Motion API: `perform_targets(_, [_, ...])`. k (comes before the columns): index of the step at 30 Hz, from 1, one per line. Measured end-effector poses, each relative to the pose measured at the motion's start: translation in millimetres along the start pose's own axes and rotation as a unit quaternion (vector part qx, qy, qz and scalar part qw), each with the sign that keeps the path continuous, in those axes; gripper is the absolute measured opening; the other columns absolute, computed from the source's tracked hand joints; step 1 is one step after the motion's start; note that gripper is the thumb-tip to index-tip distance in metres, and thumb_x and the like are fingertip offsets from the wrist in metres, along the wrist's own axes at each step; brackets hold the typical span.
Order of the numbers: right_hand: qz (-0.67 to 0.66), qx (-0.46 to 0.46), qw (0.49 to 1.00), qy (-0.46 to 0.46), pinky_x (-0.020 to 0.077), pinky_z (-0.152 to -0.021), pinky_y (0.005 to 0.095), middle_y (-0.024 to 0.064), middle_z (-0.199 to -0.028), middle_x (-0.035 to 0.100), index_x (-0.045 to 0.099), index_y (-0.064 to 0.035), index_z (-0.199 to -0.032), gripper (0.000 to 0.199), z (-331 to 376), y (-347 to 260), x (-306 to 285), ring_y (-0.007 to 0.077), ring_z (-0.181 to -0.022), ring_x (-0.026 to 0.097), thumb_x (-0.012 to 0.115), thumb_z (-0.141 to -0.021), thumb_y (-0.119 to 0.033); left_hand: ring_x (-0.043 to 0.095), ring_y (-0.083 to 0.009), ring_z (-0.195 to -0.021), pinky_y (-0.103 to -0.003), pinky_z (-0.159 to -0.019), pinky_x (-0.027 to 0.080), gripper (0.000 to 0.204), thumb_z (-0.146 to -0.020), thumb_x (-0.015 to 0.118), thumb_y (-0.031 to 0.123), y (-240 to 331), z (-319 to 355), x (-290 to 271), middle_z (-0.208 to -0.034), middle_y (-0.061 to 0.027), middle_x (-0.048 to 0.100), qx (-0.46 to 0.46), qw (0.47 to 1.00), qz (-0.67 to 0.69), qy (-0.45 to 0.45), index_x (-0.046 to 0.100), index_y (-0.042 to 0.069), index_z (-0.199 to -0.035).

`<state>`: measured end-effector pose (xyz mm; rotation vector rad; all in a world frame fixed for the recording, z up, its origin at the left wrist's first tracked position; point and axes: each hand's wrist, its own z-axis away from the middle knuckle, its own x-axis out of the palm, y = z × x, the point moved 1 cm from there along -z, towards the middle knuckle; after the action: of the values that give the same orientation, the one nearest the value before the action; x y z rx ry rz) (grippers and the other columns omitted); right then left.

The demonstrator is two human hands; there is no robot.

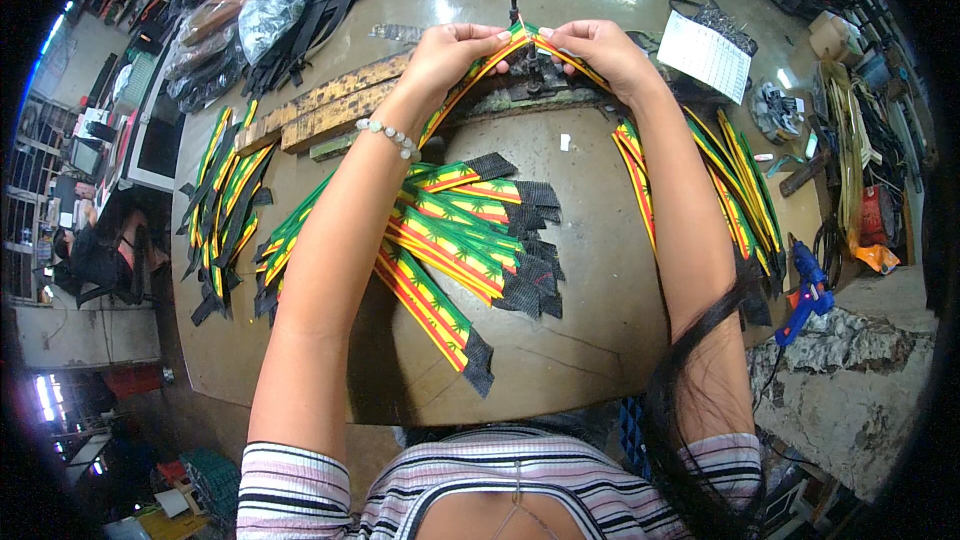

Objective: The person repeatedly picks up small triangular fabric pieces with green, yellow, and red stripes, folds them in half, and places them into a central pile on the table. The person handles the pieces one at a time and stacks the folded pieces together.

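One broad brown table (590,360) lies under both hands. Nearer the body, beneath the left forearm, fans a heap of striped straps (455,240); a dark metal fixture (534,80) sits just below the hands. The left hand (455,55) and right hand (600,50) each pinch a striped band (470,80), peaked between them; whether folded or two ends meeting, I can't tell. It looks like aligning; the next move probably calls for steady, matched edges.
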<state>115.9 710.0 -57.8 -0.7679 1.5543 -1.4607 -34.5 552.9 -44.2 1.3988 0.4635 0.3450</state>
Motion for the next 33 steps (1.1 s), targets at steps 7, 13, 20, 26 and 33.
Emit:
perform_targets(7, [-0.011, -0.012, 1.0, 0.011, 0.0475, -0.062, 0.0224, 0.0031, -0.077, 0.066, 0.069, 0.0014, -0.091, 0.03, -2, 3, 0, 0.0081, -0.065, 0.058, 0.073, -0.087, -0.027, 0.065, -0.0103, -0.073, -0.021, -0.07, 0.053, 0.026, -0.088, 0.07, 0.013, 1, 1, 1, -0.091, -0.0075, 0.07, -0.008, 1.0, 0.004, 0.009, 0.067, -0.006, -0.106])
perform_targets(13, [-0.011, -0.02, 1.0, 0.002, 0.0472, -0.064, 0.023, 0.0042, -0.077, 0.067, 0.07, 0.0013, -0.089, 0.027, -2, 3, 0, 0.0086, -0.065, 0.058, 0.07, -0.087, -0.025, 0.065, -0.01, -0.072, -0.021, -0.069, 0.052, 0.025, -0.088, 0.071, 0.012, -2, -1, -1, -0.09, -0.0075, 0.07, -0.001, 1.0, 0.016, -0.002, 0.067, -0.005, -0.106])
perform_targets(20, [-0.001, -0.014, 1.0, 0.0, 0.0459, -0.064, 0.0222, 0.0033, -0.077, 0.066, 0.069, 0.0004, -0.089, 0.029, -4, 9, -2, 0.0085, -0.067, 0.058, 0.071, -0.086, -0.029, 0.065, -0.0103, -0.073, -0.022, -0.07, 0.052, 0.026, -0.088, 0.07, 0.013, 1, -1, 0, -0.09, -0.0071, 0.07, -0.003, 1.0, -0.002, -0.005, 0.067, -0.005, -0.106])
perform_targets(26, [0.048, -0.076, 0.994, 0.067, 0.0464, -0.06, 0.0245, 0.0031, -0.075, 0.066, 0.069, 0.0003, -0.09, 0.029, 2, -15, 1, 0.0083, -0.062, 0.057, 0.071, -0.086, -0.029, 0.065, -0.0108, -0.076, -0.023, -0.071, 0.053, 0.025, -0.09, 0.068, 0.015, -7, -6, -6, -0.094, -0.0061, 0.07, 0.013, 1.0, -0.018, -0.005, 0.067, -0.003, -0.108])
perform_targets(33, [0.227, -0.529, 0.72, 0.388, 0.0497, -0.062, 0.0249, 0.0043, -0.08, 0.069, 0.07, -0.0021, -0.095, 0.019, 97, -128, 20, 0.0102, -0.067, 0.063, 0.068, -0.089, -0.02, 0.058, -0.009, -0.07, -0.023, -0.061, 0.046, 0.03, -0.09, 0.067, 0.022, 128, 121, -48, -0.093, -0.0062, 0.069, 0.31, 0.933, -0.094, 0.154, 0.066, 0.006, -0.116])
